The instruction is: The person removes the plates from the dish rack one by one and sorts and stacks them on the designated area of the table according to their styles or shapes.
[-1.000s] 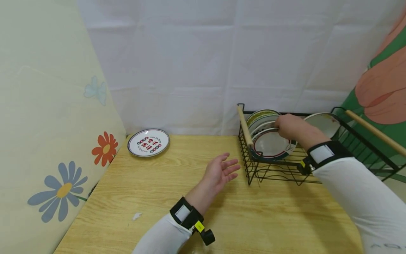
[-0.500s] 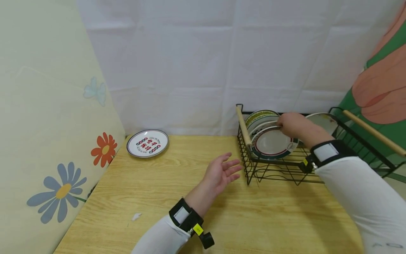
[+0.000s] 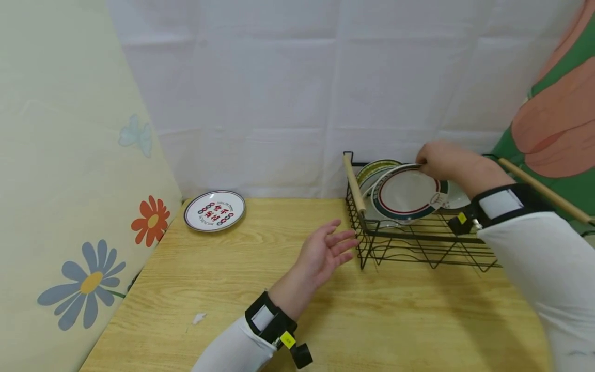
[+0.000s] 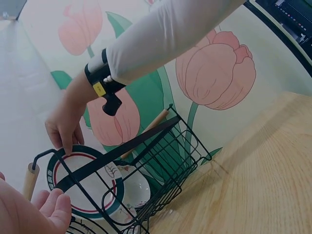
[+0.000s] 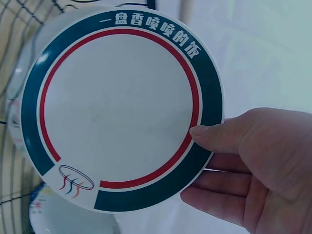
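A white plate with a dark green rim band and a red ring is tilted up at the dish rack. My right hand pinches its upper edge, thumb on the face and fingers behind, as the right wrist view shows with the plate close up. The black wire dish rack has wooden handles and holds other plates, among them a green-patterned plate at its left end. My left hand is held palm up with fingers extended, just left of the rack, holding nothing.
A white plate with red characters lies on the wooden table at the back left. A small white scrap lies near the front left. A white cloth hangs behind. Floral panels stand at both sides.
My right hand has lifted the green-rimmed plate up and to the right, away from the plates behind it. The left hand stays almost in place.
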{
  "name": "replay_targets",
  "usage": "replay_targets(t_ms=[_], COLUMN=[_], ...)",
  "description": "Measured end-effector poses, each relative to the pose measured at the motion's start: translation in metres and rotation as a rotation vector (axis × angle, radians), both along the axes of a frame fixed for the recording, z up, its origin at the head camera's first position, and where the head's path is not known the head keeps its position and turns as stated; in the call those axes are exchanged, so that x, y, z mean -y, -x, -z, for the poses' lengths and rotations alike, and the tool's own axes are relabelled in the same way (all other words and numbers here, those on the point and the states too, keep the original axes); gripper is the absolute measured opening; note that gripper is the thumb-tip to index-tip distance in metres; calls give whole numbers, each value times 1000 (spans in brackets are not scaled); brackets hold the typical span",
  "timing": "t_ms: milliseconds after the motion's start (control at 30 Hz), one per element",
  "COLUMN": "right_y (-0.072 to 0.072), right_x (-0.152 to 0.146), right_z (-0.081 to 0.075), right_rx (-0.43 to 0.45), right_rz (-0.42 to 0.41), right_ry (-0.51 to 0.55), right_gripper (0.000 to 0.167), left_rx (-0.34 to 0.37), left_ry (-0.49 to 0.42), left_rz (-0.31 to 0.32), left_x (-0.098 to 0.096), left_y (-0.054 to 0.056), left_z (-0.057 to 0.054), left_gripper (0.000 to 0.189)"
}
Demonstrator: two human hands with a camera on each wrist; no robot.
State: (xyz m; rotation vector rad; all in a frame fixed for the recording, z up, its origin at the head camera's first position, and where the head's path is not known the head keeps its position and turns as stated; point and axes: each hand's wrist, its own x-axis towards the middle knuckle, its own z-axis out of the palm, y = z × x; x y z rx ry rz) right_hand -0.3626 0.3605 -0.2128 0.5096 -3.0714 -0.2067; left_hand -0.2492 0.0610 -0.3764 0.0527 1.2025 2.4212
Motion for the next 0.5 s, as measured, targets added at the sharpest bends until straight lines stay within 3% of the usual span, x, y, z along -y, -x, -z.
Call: replay_targets(t_ms=[367, 500], right_y=[-7, -7], right_x=[-9, -15], right_z=[-44, -51], right_rx=[-5, 54], right_rz=[44, 90], right_ry=[92, 233], right_gripper=[28, 37], left_rx=[-21, -28], left_ry=[-12, -17], left_rz=[-44, -61], left_x=[13, 20], left_y=[7, 9], left_z=[-5, -9], left_gripper=[46, 45])
